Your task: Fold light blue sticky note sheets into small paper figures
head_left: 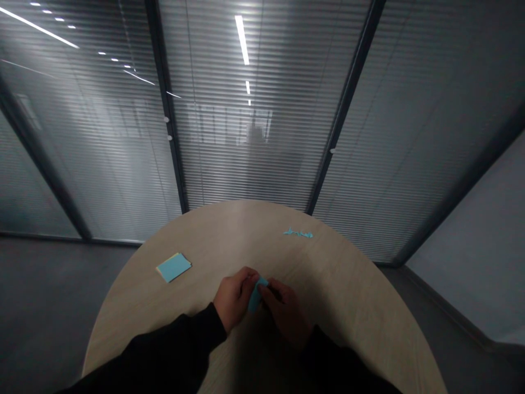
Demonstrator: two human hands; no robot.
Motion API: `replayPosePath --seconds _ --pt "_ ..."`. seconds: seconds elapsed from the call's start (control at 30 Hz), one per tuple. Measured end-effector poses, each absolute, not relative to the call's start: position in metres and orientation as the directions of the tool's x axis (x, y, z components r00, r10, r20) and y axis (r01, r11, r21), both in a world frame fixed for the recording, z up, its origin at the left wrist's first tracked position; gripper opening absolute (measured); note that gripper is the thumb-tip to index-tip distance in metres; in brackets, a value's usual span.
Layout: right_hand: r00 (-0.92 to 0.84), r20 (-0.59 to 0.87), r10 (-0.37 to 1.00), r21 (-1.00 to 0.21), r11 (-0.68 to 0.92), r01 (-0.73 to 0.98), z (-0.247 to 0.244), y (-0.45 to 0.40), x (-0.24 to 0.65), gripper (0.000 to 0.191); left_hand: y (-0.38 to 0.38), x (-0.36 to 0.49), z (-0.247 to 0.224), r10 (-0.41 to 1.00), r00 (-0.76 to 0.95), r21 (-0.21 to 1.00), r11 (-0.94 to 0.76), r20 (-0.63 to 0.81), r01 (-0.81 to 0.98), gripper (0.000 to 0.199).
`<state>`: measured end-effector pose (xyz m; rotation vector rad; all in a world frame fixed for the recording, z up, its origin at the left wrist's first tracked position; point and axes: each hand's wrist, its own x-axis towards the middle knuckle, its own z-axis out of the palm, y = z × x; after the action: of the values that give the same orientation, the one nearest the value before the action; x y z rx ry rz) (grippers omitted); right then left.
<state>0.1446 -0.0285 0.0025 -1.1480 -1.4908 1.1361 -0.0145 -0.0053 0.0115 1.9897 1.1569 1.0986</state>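
A small piece of blue paper (pixel 255 298) is held between my two hands, above the near middle of the round wooden table. My left hand (pixel 234 298) grips its left side, fingers closed on the upper edge. From the right, my right hand (pixel 285 309) pinches the same paper near its top corner. The fingers hide part of the sheet, so I cannot tell how it is folded. To the left lies a stack of paper sheets (pixel 174 267), blue on top with a yellow edge showing beneath. Several small blue folded paper pieces (pixel 298 233) sit in a row at the far right.
The round wooden table (pixel 221 232) has its far edge close to a glass partition with blinds (pixel 254 175). Dark frame posts (pixel 334 131) divide the glass. Grey floor (pixel 49 295) shows on the left, and a pale wall (pixel 479 251) stands on the right.
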Motion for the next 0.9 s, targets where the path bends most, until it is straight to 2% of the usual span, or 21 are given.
replayPosePath --seconds 0.23,0.53,0.7,0.83,0.9 --pt "-0.138 0.137 0.981 -0.971 0.161 0.179 0.007 -0.032 0.143 0.037 -0.001 -0.014 0.006 0.923 0.218 0.808 -0.383 0.317 0.447 0.037" --pt "-0.048 0.119 0.992 -0.964 0.127 0.233 0.002 -0.030 0.145 0.036 -0.002 -0.014 0.008 0.902 0.280 0.762 -0.429 0.329 0.484 0.031" --pt "-0.094 0.137 0.986 -0.971 0.152 0.186 0.008 -0.031 0.145 0.032 -0.002 -0.014 0.009 0.926 0.235 0.798 -0.375 0.297 0.471 0.035" --pt "-0.017 0.098 0.995 -0.985 0.100 0.139 0.012 -0.031 0.145 0.032 -0.001 -0.014 0.008 0.910 0.295 0.776 -0.405 0.292 0.483 0.040" --pt "-0.039 0.088 0.995 -0.986 0.093 0.136 0.012 -0.031 0.145 0.032 0.000 -0.015 0.007 0.904 0.296 0.766 -0.420 0.308 0.487 0.039"
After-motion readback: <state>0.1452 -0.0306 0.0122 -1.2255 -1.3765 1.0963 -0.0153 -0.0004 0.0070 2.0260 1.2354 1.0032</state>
